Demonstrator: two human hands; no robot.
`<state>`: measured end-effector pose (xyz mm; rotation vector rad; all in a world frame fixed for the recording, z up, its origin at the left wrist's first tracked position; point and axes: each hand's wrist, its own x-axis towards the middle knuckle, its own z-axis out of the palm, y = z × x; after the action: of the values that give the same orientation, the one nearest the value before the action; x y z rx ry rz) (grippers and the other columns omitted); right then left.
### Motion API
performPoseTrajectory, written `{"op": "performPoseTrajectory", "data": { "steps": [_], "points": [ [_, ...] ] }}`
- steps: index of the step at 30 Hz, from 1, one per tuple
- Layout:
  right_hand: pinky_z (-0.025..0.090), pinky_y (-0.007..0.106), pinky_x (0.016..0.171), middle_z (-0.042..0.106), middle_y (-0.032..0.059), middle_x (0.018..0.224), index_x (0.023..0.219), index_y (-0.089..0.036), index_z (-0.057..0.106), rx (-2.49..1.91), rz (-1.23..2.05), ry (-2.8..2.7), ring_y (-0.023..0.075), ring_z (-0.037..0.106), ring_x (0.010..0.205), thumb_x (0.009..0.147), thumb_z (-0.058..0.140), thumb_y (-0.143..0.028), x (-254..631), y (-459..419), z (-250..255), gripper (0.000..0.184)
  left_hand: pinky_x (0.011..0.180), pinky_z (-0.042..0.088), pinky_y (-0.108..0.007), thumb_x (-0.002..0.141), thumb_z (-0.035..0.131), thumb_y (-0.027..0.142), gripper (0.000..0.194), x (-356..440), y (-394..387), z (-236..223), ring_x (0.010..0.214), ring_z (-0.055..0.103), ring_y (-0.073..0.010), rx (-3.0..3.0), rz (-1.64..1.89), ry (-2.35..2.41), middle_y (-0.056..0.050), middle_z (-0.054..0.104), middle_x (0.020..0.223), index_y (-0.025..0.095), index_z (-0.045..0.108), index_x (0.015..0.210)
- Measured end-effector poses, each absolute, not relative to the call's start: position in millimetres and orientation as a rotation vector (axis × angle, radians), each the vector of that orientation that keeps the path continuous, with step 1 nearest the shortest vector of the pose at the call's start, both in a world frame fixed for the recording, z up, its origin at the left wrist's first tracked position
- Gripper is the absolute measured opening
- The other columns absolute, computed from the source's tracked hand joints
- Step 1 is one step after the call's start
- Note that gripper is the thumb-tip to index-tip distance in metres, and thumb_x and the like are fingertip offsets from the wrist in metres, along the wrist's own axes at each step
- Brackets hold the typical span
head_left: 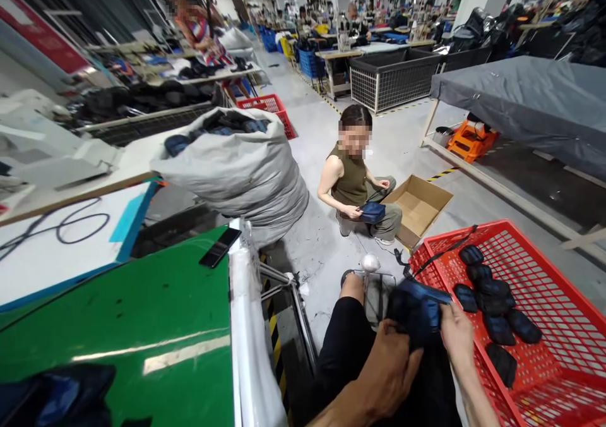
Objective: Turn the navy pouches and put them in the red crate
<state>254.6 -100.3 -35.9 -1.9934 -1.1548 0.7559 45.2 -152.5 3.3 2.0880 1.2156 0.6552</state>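
Over my lap I hold a black and blue fabric bag (416,307), its exact shape hard to make out. My left hand (391,364) grips the bag's near left side with bent fingers. At its right edge, beside a blue strip, my right hand (457,332) pinches the cloth. A black strap (445,255) runs from near the bag over the rim of a red plastic basket (558,269). Inside that basket lie several small dark pouches (495,294), just right of my right hand.
A green-topped table (180,319) with a phone (220,247) stands at left. Behind it bulges a full grey sack (246,174). Ahead, a person (353,174) sits low holding a blue pouch (372,212), beside an open cardboard box (419,209). A grey-covered table (530,92) stands right.
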Motion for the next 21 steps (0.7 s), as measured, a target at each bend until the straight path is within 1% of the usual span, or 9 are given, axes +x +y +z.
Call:
{"op": "performPoseTrajectory", "data": {
  "steps": [2,4,6,9,10,12,15,18,21],
  "points": [
    [0.062,0.039,0.077,0.080,0.0118,0.079,0.100,-0.015,0.084,-1.992,0.846,-1.109,0.0345,0.077,0.084,0.092,0.050,-0.082,271.0,-96.1,-49.5,0.075,0.123,0.048,-0.060,0.113,0.051,0.035,0.029,46.2,-156.7,0.4,0.082,0.071,-0.0243,2.189,0.604,1.086,-0.007,0.075,0.085,0.020,0.071,0.099],
    [0.062,0.041,0.084,0.082,0.0123,0.088,0.106,-0.016,0.081,-1.929,0.911,-1.152,0.0345,0.078,0.089,0.091,0.052,-0.081,273.7,-98.4,-55.7,0.073,0.128,0.044,-0.061,0.112,0.057,0.037,0.027,46.8,-157.3,-3.8,0.092,0.073,-0.0259,2.230,0.554,1.044,-0.007,0.076,0.085,0.019,0.071,0.096],
    [0.060,0.043,0.096,0.082,0.0153,0.112,0.123,-0.016,0.075,-1.851,0.877,-1.230,0.0358,0.077,0.108,0.091,0.057,-0.079,264.3,-103.1,-50.6,0.073,0.130,0.042,-0.061,0.111,0.060,0.039,0.028,47.3,-155.0,-4.9,0.107,0.072,-0.0286,2.236,0.526,1.043,-0.008,0.077,0.088,0.019,0.071,0.096],
    [0.054,0.049,0.111,0.070,0.0210,0.148,0.149,-0.016,0.062,-1.837,0.688,-1.310,0.0392,0.066,0.136,0.089,0.065,-0.081,242.7,-108.7,-22.2,0.088,0.131,0.040,-0.063,0.111,0.061,0.043,0.030,44.9,-148.8,6.2,0.112,0.069,-0.0300,2.257,0.524,0.999,-0.008,0.076,0.087,0.020,0.071,0.096],
    [0.054,0.050,0.108,0.070,0.0217,0.146,0.148,-0.017,0.062,-1.880,0.631,-1.292,0.0404,0.067,0.133,0.087,0.066,-0.084,236.8,-110.3,-8.9,0.091,0.132,0.039,-0.062,0.111,0.060,0.043,0.030,42.1,-146.3,13.4,0.111,0.069,-0.0298,2.248,0.541,0.959,-0.008,0.074,0.086,0.020,0.071,0.096],
    [0.057,0.047,0.093,0.079,0.0191,0.122,0.132,-0.017,0.070,-1.967,0.566,-1.188,0.0391,0.075,0.109,0.085,0.067,-0.088,228.5,-114.2,20.1,0.085,0.131,0.043,-0.057,0.110,0.059,0.042,0.031,32.7,-140.5,30.6,0.107,0.068,-0.0286,2.160,0.606,0.853,-0.006,0.071,0.083,0.021,0.070,0.092],
    [0.056,0.038,0.076,0.081,0.0116,0.092,0.109,-0.019,0.076,-1.938,0.428,-1.118,0.0312,0.075,0.082,0.091,0.071,-0.081,218.0,-118.3,61.3,0.065,0.113,0.056,-0.045,0.107,0.061,0.040,0.022,13.0,-130.6,55.0,0.099,0.068,-0.0253,1.787,0.799,0.884,-0.006,0.072,0.093,0.022,0.070,0.097],
    [0.056,0.033,0.075,0.083,0.0110,0.097,0.113,-0.019,0.078,-1.699,0.256,-1.407,0.0274,0.078,0.083,0.101,0.073,-0.062,194.3,-109.7,89.2,0.045,0.105,0.057,-0.041,0.104,0.062,0.036,0.020,-1.9,-120.0,68.3,0.109,0.069,-0.0259,1.241,1.145,1.207,-0.006,0.074,0.113,0.024,0.070,0.118],
    [0.056,0.031,0.072,0.083,0.0096,0.094,0.118,-0.019,0.076,-1.367,0.244,-1.803,0.0250,0.079,0.080,0.111,0.062,-0.046,152.1,-84.5,98.8,0.032,0.112,0.053,-0.041,0.102,0.061,0.034,0.035,-8.4,-107.0,70.5,0.127,0.065,-0.0269,0.855,1.455,1.462,-0.006,0.071,0.134,0.028,0.065,0.136]
  ]
}}
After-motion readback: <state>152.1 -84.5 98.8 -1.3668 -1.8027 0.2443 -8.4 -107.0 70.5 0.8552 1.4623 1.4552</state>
